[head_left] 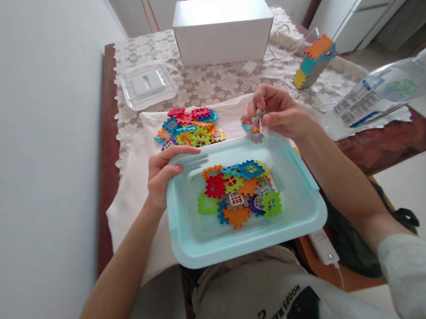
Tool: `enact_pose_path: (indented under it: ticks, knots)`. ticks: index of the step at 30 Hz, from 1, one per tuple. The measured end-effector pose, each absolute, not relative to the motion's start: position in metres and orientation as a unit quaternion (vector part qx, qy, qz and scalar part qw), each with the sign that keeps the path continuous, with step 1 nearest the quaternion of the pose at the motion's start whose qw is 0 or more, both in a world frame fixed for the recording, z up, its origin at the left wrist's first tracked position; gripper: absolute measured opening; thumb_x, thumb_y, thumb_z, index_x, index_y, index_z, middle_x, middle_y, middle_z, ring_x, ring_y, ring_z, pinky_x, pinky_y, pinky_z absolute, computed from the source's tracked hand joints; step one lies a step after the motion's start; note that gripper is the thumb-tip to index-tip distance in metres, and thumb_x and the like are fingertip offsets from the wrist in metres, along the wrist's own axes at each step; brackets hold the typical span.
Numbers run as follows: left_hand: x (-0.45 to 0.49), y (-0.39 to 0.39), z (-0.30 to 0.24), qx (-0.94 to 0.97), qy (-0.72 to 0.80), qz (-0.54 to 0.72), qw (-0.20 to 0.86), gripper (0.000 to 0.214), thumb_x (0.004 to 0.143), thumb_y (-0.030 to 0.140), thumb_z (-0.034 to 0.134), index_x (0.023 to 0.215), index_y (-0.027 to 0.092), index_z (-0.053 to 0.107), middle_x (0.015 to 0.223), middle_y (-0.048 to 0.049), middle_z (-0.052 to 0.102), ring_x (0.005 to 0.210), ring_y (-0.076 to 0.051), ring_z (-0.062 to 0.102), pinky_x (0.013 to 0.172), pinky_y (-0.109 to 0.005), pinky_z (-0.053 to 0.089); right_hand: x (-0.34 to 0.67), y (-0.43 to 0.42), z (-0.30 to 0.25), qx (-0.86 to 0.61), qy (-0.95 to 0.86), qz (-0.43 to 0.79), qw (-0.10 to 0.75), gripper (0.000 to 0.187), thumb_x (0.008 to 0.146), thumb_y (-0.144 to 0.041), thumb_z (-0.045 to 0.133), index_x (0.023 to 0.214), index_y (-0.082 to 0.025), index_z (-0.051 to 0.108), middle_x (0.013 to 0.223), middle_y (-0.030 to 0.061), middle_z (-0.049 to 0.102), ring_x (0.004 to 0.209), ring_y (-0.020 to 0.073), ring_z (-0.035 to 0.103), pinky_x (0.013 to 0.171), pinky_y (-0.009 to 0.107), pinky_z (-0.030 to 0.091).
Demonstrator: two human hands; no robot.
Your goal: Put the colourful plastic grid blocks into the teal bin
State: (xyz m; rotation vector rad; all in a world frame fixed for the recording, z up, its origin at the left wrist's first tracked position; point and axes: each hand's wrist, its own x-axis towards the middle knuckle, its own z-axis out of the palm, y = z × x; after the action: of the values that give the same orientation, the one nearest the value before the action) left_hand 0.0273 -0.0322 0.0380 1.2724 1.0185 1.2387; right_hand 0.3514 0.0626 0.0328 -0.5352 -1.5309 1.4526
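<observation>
My left hand [163, 174] grips the near left corner of a pale blue plastic bin [191, 235], thumb over its rim. Several colourful interlocking plastic tiles [239, 192] lie inside the bin. My right hand [277, 112] is pinched on a grey tile [257, 122] just above the bin's far rim. Another pile of coloured tiles [189, 128] lies on a white cloth [135, 164] beyond the bin.
A white box [223, 30] stands at the back of the table. A clear lid [147, 84] lies at back left. A tower of joined tiles [313, 60] and a plastic bottle [384, 87] are on the right. A wall runs along the left.
</observation>
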Motion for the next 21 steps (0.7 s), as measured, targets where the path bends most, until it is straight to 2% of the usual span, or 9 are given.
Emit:
enact_pose_path:
  ticks: [3, 5, 7, 9, 12, 14, 17, 21]
  knots:
    - [0.027, -0.032, 0.037, 0.531, 0.427, 0.517, 0.518, 0.034, 0.070, 0.032, 0.071, 0.092, 0.021, 0.095, 0.092, -0.0092, 0.088, 0.088, -0.029, 0.077, 0.078, -0.035, 0.062, 0.349, 0.059, 0.035, -0.166, -0.662, 0.603, 0.412, 0.056, 0.075, -0.065, 0.104, 0.084, -0.026, 0.066, 0.085, 0.0023, 0.073, 0.089, 0.0246, 0.075, 0.092, 0.045, 0.066]
    - [0.027, -0.031, 0.037, 0.530, 0.427, 0.515, 0.521, 0.034, 0.069, 0.032, 0.072, 0.092, 0.021, 0.095, 0.091, -0.0091, 0.088, 0.086, -0.028, 0.077, 0.077, -0.035, 0.062, 0.347, 0.059, 0.033, -0.171, -0.668, 0.601, 0.404, 0.056, 0.083, -0.075, 0.096, 0.085, -0.025, 0.071, 0.091, 0.0053, 0.077, 0.095, 0.0262, 0.077, 0.097, 0.046, 0.065]
    - [0.027, -0.031, 0.037, 0.528, 0.427, 0.513, 0.524, 0.035, 0.069, 0.032, 0.072, 0.092, 0.020, 0.095, 0.091, -0.0088, 0.087, 0.084, -0.027, 0.077, 0.077, -0.034, 0.062, 0.346, 0.063, 0.028, -0.212, -0.669, 0.577, 0.419, 0.054, 0.094, -0.078, 0.085, 0.091, -0.025, 0.077, 0.098, 0.0072, 0.080, 0.099, 0.0257, 0.077, 0.099, 0.044, 0.065]
    - [0.027, -0.030, 0.037, 0.527, 0.429, 0.515, 0.522, 0.035, 0.069, 0.031, 0.072, 0.092, 0.021, 0.095, 0.091, -0.0084, 0.088, 0.085, -0.026, 0.077, 0.078, -0.034, 0.061, 0.345, 0.069, 0.020, -0.267, -0.698, 0.526, 0.406, 0.048, 0.100, -0.074, 0.081, 0.103, -0.026, 0.083, 0.110, 0.0087, 0.083, 0.107, 0.0260, 0.077, 0.104, 0.043, 0.063]
    - [0.027, -0.029, 0.036, 0.530, 0.427, 0.517, 0.519, 0.036, 0.067, 0.030, 0.071, 0.091, 0.022, 0.096, 0.091, -0.0079, 0.088, 0.085, -0.026, 0.076, 0.078, -0.033, 0.061, 0.343, 0.079, 0.003, -0.303, -0.779, 0.448, 0.317, 0.048, 0.090, -0.063, 0.092, 0.124, -0.029, 0.087, 0.142, 0.0096, 0.082, 0.137, 0.0318, 0.071, 0.123, 0.049, 0.055]
    - [0.026, -0.029, 0.035, 0.534, 0.426, 0.516, 0.516, 0.037, 0.067, 0.031, 0.070, 0.091, 0.022, 0.096, 0.091, -0.0081, 0.088, 0.087, -0.027, 0.076, 0.079, -0.034, 0.062, 0.340, 0.085, -0.007, -0.294, -0.814, 0.431, 0.256, 0.049, 0.087, -0.057, 0.093, 0.130, -0.032, 0.087, 0.155, 0.0075, 0.077, 0.149, 0.0350, 0.065, 0.132, 0.053, 0.048]
    - [0.025, -0.029, 0.032, 0.539, 0.431, 0.512, 0.512, 0.037, 0.068, 0.033, 0.070, 0.093, 0.022, 0.096, 0.093, -0.0085, 0.088, 0.093, -0.030, 0.078, 0.083, -0.037, 0.063, 0.333, 0.092, -0.015, -0.298, -0.826, 0.430, 0.209, 0.035, 0.088, -0.052, 0.090, 0.119, -0.035, 0.089, 0.148, 0.0042, 0.080, 0.144, 0.0347, 0.069, 0.129, 0.052, 0.051]
    - [0.025, -0.032, 0.029, 0.539, 0.439, 0.518, 0.498, 0.038, 0.070, 0.031, 0.067, 0.094, 0.023, 0.095, 0.096, -0.0083, 0.089, 0.095, -0.031, 0.078, 0.084, -0.037, 0.064, 0.330, 0.098, -0.017, -0.314, -0.808, 0.446, 0.222, 0.029, 0.081, -0.051, 0.095, 0.100, -0.031, 0.087, 0.122, 0.0053, 0.085, 0.118, 0.0309, 0.074, 0.114, 0.047, 0.057]
